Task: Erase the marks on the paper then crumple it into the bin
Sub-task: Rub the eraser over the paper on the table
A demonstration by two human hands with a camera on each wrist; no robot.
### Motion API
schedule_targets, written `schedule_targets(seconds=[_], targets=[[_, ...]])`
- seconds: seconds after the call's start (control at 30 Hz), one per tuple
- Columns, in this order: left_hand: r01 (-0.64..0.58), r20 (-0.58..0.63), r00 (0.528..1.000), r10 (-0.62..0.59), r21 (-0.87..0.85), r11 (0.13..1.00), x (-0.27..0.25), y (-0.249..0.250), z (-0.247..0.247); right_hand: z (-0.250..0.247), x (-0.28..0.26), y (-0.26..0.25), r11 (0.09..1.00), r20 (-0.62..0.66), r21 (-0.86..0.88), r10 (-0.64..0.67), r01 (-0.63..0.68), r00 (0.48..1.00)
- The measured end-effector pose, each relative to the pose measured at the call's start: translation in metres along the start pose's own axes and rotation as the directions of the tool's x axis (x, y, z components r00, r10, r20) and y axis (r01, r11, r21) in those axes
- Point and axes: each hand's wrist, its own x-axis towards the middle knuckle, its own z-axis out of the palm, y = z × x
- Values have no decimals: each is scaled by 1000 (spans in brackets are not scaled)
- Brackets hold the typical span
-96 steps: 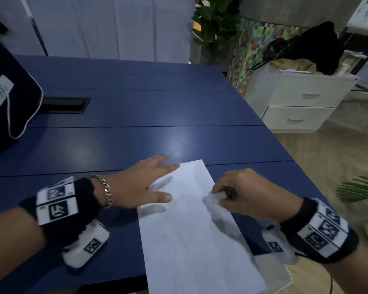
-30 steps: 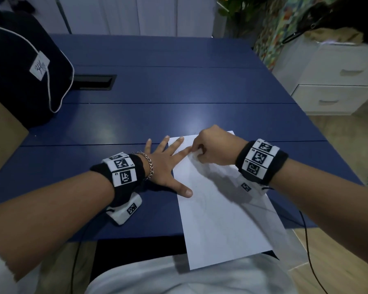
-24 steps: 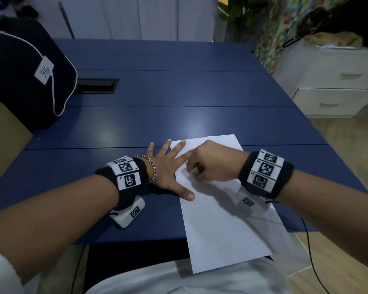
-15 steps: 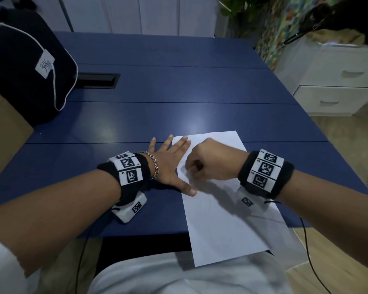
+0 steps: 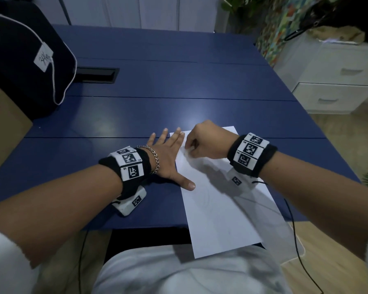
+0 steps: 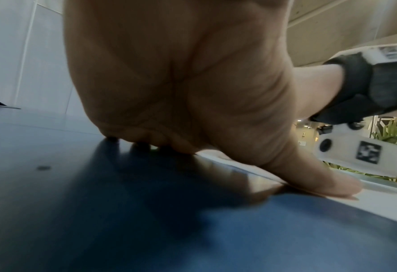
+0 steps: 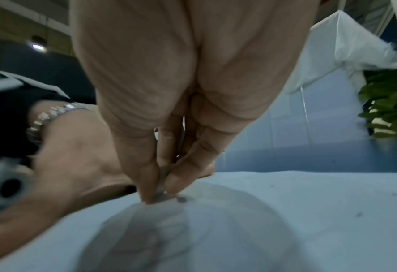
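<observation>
Paper (image 5: 221,209) lies flat on the blue table (image 5: 136,115) right in front of you, with its near short edge hanging past the table's near edge over your lap. Its long axis runs near to far, leaning a little left as it goes away from you, and the far end stops near the seam across the tabletop. Faint pencil lines show in its middle, so the erasing looks unfinished.

Your left hand (image 5: 168,158) lies flat along the left edge, fingers straight and spread, thumb on the sheet; that pins the sheet so rubbing cannot drag or wrinkle it. Just right of it, at the far part of the sheet, your right hand (image 5: 208,143) curls into a pinch on a small pale eraser (image 5: 189,147), pressing it down onto the sheet. No bin is in view.
</observation>
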Motion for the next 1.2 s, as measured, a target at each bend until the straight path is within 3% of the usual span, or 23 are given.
schedule_targets(seconds=[0.07, 0.23, 0.37, 0.6, 0.7, 0.8, 0.87, 1.0, 1.13, 1.2], targets=[[4, 9, 1000, -4, 13, 1000, -1, 1, 0, 1, 0, -2, 1000, -36, -16, -16, 15, 999], [14, 12, 1000, -15, 31, 999, -1, 2, -2, 0, -19, -5, 998, 148, -15, -63, 66, 987], [8, 31, 999, -9, 43, 999, 0, -1, -2, -14, -17, 33, 995, 25, -15, 100, -100, 995], [-186, 39, 982, 185, 18, 982, 2, 23, -12, -9, -20, 40, 993, 1, 25, 116, -116, 993], [-176, 24, 984, 175, 38, 984, 7, 26, -2, -1, -29, 33, 998, -17, 10, 62, -62, 998], [-135, 16, 991, 134, 62, 989, 6, 23, 1, 11, -46, 23, 998, 43, 21, -53, 52, 998], [-110, 21, 994, 109, 64, 992, 6, 24, 0, 8, -45, 30, 1000, 49, 30, -8, 6, 999], [-90, 36, 995, 88, 49, 995, 8, 26, -1, 4, -35, 41, 995, -61, -8, 102, -102, 993], [-90, 27, 996, 89, 52, 995, 10, 25, 1, 12, -46, 14, 998, 108, 0, -69, 69, 992], [-88, 30, 996, 87, 48, 995, 10, 25, 0, 5, -42, 20, 997, 136, -15, -77, 79, 988]])
